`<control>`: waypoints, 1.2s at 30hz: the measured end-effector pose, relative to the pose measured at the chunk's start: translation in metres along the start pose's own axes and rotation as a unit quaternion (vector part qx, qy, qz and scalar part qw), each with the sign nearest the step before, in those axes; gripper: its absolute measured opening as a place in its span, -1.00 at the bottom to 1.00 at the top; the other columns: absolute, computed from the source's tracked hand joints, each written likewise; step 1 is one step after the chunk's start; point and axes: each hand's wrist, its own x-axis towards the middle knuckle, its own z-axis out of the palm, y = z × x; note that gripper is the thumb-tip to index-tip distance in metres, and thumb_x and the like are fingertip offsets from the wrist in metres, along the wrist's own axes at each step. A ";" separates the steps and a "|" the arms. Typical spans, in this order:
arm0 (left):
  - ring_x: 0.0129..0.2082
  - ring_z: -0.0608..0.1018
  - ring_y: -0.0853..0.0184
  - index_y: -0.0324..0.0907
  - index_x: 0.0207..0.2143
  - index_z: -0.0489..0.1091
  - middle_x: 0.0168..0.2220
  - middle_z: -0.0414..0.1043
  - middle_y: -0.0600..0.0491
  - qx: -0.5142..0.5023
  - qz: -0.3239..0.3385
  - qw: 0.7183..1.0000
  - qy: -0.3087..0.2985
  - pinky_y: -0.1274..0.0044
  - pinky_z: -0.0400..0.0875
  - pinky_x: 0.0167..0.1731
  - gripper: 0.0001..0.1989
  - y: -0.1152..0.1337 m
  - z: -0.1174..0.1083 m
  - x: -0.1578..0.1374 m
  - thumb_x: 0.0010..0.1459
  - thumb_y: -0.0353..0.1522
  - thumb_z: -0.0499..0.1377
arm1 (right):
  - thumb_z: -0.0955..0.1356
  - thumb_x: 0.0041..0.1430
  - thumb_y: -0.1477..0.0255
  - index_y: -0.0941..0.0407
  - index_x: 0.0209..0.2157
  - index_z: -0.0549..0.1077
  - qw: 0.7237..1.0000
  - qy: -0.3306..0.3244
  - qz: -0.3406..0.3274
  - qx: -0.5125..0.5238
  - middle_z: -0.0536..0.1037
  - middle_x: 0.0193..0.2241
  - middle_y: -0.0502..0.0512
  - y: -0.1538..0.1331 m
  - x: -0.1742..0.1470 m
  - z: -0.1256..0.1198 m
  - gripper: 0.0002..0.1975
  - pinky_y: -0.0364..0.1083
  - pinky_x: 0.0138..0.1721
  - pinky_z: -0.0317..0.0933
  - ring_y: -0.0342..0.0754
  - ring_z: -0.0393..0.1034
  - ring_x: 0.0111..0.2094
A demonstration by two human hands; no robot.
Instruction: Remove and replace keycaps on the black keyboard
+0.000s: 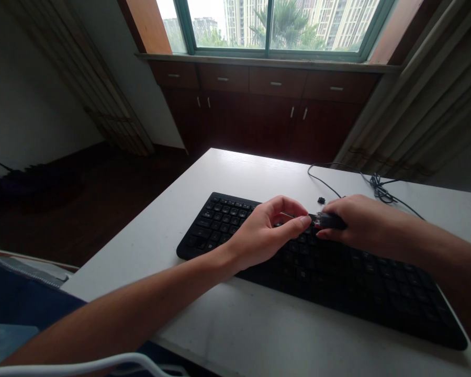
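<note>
At the left hand (265, 233), the tips of the thumb and index finger are brought together in a pinch, a gap being left between the curved finger and the thumb; whether anything small is held there cannot be told. Just beside these tips, a dark tool (332, 221) is grasped by the right hand (351, 217), its pale, red-flecked end being pointed towards the left fingertips — whether the two touch is hard to tell. The back of the right hand is turned upward, and its fingers are wrapped over the tool.

The left wrist is held nearly straight, with the bare forearm stretched up from the lower left; the right forearm is brought in from the right edge, sloped towards the middle. Both hands are held over the black keyboard (329, 283), which is laid slantwise across the white table (220, 314), its left end further from the viewer. A small black piece (321, 200) is seen on the table just past its far edge, near the right hand. Beyond, a thin cable (382, 191) is bunched — partly looped — on the table, and brown cupboards (255, 115) are set below a window (235, 26)
</note>
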 end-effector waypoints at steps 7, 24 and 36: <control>-0.19 0.53 0.33 -0.16 -0.15 0.46 -0.19 0.48 0.03 -0.005 -0.001 1.000 -0.003 0.51 0.43 -0.20 -0.74 -0.001 -0.001 0.000 0.25 -0.18 0.30 | 0.41 0.18 0.09 0.08 -0.40 0.53 0.999 0.007 -0.015 0.034 0.54 -0.55 0.02 -0.006 -0.006 -0.011 -0.67 -0.10 -0.53 0.07 -0.08 0.35 -0.55; -0.28 0.49 0.43 -0.16 0.00 0.39 -0.18 0.46 0.05 -0.067 0.034 0.993 0.089 0.59 0.41 -0.27 -0.67 0.004 0.002 -0.001 0.25 -0.27 0.32 | 0.35 0.28 0.27 0.05 -0.77 0.08 0.690 0.310 -0.164 0.633 0.03 -0.80 -0.11 -0.045 0.012 0.032 -0.41 -0.08 -0.65 -0.08 -0.20 -0.05 -0.74; -0.32 0.48 0.44 -0.16 -0.02 0.38 -0.25 0.45 0.09 -0.096 0.025 0.990 0.100 0.59 0.36 -0.29 -0.66 0.002 0.005 0.001 0.22 -0.27 0.35 | 0.36 0.31 0.19 0.10 -0.75 0.19 0.757 0.286 -0.175 0.561 0.14 -0.77 -0.11 -0.045 0.023 0.058 -0.41 -0.10 -0.59 -0.09 -0.22 -0.01 -0.68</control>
